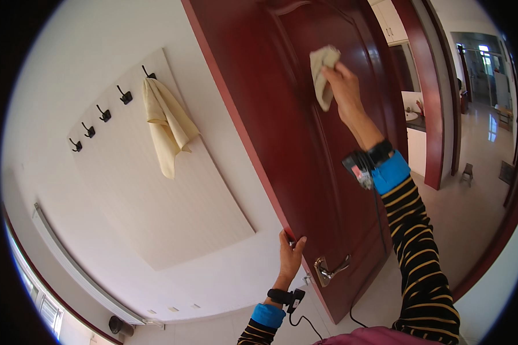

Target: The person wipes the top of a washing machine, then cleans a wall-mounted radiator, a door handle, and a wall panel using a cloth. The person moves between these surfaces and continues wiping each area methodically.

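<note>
My right hand [346,88] grips a folded beige cloth [321,77] at the upper face of a dark red panelled wooden door [276,125]. Lower down, my left hand [290,258] clasps the door's narrow edge, thumb on the face and fingers round the far side. Just below that hand is a metal lever handle [328,269] on its plate. The door stands ajar. Both wrists wear black straps with small devices, and cables run down from them.
A pale yellow cloth [166,125] hangs from a black coat hook [149,74] on a wall board [172,207]; several more hooks are beside it. Beyond the doorway are a washbasin [411,116] and a small stool [467,172]. A dark bin [120,326] stands at lower left.
</note>
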Tool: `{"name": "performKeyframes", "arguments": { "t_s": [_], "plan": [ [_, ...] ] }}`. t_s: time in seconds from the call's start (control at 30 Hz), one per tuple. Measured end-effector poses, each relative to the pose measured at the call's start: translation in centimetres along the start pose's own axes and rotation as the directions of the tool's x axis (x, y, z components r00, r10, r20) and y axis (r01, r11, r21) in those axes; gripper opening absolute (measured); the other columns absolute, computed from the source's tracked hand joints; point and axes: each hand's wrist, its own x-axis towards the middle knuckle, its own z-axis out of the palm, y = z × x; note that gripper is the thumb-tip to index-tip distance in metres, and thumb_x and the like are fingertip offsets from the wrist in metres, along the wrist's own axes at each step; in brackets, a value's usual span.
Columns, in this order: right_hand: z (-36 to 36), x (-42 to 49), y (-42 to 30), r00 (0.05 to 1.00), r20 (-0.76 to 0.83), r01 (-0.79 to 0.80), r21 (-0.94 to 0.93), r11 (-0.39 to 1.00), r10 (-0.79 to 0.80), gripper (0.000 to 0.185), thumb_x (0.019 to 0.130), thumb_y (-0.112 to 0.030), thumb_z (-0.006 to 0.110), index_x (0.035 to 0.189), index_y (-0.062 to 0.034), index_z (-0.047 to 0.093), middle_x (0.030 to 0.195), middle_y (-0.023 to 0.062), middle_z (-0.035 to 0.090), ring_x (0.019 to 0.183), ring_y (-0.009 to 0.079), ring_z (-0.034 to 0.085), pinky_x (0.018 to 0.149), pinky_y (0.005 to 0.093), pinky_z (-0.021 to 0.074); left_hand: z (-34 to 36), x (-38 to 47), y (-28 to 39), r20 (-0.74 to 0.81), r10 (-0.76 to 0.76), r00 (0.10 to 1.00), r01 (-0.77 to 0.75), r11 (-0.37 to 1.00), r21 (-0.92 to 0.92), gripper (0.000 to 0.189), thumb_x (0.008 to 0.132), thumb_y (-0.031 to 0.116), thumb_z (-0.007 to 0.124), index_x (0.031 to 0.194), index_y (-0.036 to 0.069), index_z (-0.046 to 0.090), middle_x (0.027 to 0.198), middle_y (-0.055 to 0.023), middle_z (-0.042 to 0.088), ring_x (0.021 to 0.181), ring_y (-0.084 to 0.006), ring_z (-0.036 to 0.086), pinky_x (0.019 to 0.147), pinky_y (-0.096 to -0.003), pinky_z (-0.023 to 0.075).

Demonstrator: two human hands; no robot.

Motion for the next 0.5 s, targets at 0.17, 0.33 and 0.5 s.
{"name": "performKeyframes", "arguments": {
  "t_s": [0.17, 0.33, 0.5],
  "plan": [
    [6.8, 7.5, -2.9, 0.915, 0.111, 0.401, -0.120, 0.908, -0.389, 0.038, 0.092, -0.024, 0.063, 0.124, -0.0036, 0.062, 0.112, 0.0061, 0.066, 0.104, 0.0163, 0.061, 0.091, 0.0286, 0.0462, 0.1, -0.2, -0.3, -0.012, 0.027, 1.000, -0.027, 1.000, 0.002, 0.047, 0.091, 0.014, 0.065, 0.128, 0.004, 0.038, 0.108, -0.0082, 0.050, 0.097, -0.0163, 0.051, 0.084, -0.0311, 0.0497],
    [13.9, 9.4, -1.7, 0.792, 0.093, 0.593, -0.346, 0.727, -0.603, 0.032, 0.089, -0.020, 0.062, 0.115, -0.0017, 0.065, 0.124, 0.0188, 0.057, 0.115, 0.0344, 0.054, 0.096, 0.0418, 0.0438, 0.0, -0.3, -0.2, 0.005, 0.003, 1.000, -0.003, 1.000, 0.003, 0.049, 0.091, 0.016, 0.065, 0.129, 0.004, 0.037, 0.108, -0.0088, 0.050, 0.096, -0.0169, 0.051, 0.084, -0.0319, 0.0493],
    [14.0, 10.7, 0.0, 0.672, 0.100, 0.717, -0.336, 0.611, -0.734, 0.034, 0.090, -0.018, 0.059, 0.120, -0.0024, 0.063, 0.127, 0.0159, 0.057, 0.119, 0.0333, 0.052, 0.101, 0.0393, 0.0404, -0.2, -0.5, 0.2, 0.054, -0.035, 0.998, 0.033, 0.998, 0.044, 0.046, 0.095, 0.012, 0.058, 0.132, 0.005, 0.032, 0.122, -0.0121, 0.048, 0.110, -0.0185, 0.050, 0.095, -0.0340, 0.0469]
  ]
}}
